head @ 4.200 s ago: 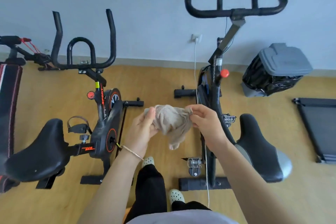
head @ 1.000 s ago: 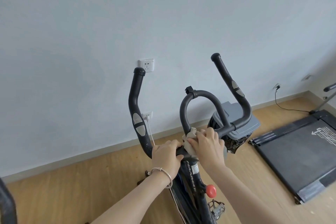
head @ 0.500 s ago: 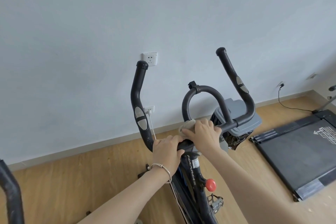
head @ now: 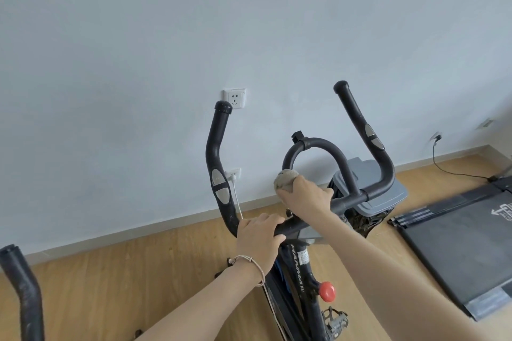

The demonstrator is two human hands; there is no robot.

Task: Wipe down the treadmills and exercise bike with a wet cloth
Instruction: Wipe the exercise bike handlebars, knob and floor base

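A black exercise bike stands in front of me, its handlebar rising in two horns with a centre loop. My left hand grips the left part of the crossbar. My right hand holds a beige cloth wrapped round the lower left leg of the centre loop. Most of the cloth is hidden under my fingers. A treadmill deck lies on the floor at the right.
A grey-lidded bin stands behind the bike by the wall. Another bike's black handlebar shows at the lower left edge. Wall sockets and a white cable sit behind the handlebar. A black cord runs from a socket to the treadmill.
My right hand has slid the cloth from the crossbar up onto the left leg of the centre loop. The left hand keeps its grip on the crossbar.
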